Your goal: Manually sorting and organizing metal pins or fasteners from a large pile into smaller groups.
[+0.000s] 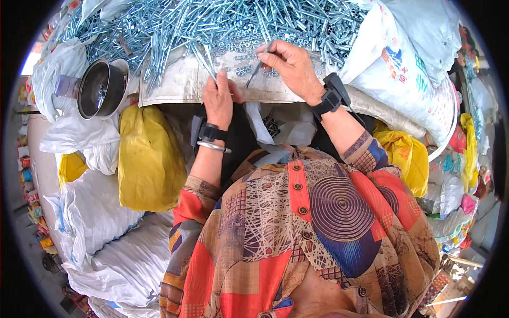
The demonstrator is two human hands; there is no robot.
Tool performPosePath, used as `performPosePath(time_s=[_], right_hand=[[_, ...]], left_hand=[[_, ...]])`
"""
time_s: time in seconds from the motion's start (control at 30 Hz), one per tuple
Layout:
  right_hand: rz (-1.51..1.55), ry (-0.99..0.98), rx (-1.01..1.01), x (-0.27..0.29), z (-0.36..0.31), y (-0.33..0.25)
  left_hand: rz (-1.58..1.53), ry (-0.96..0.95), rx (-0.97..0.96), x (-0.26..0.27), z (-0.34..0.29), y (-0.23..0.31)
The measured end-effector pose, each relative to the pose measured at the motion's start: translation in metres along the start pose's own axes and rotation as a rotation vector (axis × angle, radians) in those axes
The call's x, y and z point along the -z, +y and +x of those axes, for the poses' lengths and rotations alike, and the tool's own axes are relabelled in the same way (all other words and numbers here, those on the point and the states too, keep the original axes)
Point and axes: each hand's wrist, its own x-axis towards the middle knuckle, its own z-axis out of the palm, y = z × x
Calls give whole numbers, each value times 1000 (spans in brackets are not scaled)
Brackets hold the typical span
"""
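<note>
In front of me a large heap of long silver bolts point(212, 24) covers the far part of a table with a pale cloth cover point(175, 87). Small nuts point(243, 70) lie scattered along its near side. My left hand point(218, 100) is closed on a few long bolts point(204, 60), which fan out away from me. To its right, my right hand point(292, 66) pinches a thin dark pointed tool point(255, 71), its tip slanting down towards the cloth near the nuts. Whether it is tweezers or a plain rod I cannot tell.
A dark round pot point(101, 89) with some metal pieces inside stands at the left. Short metal sleeves point(335, 37) lie at the heap's right side, beside a large white printed sack point(403, 63). Yellow bags point(148, 159) and white sacks point(127, 254) crowd my left.
</note>
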Motion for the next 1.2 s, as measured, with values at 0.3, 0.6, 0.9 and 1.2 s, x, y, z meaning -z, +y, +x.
performPosePath(time_s=[0.3,0.6,0.9,1.2], right_hand=[[-406,-38,115,-10,6,12],[-407,-25,218,-20,1,34],[-711,129,268,-34,17,39],[-40,180,71,-25,-3,30]], left_hand=[[137,-151,-223,-9,15,50],[376,-225,-481,-11,23,50],[520,-156,-561,-18,27,48],[511,-130,-587,-18,35,45]])
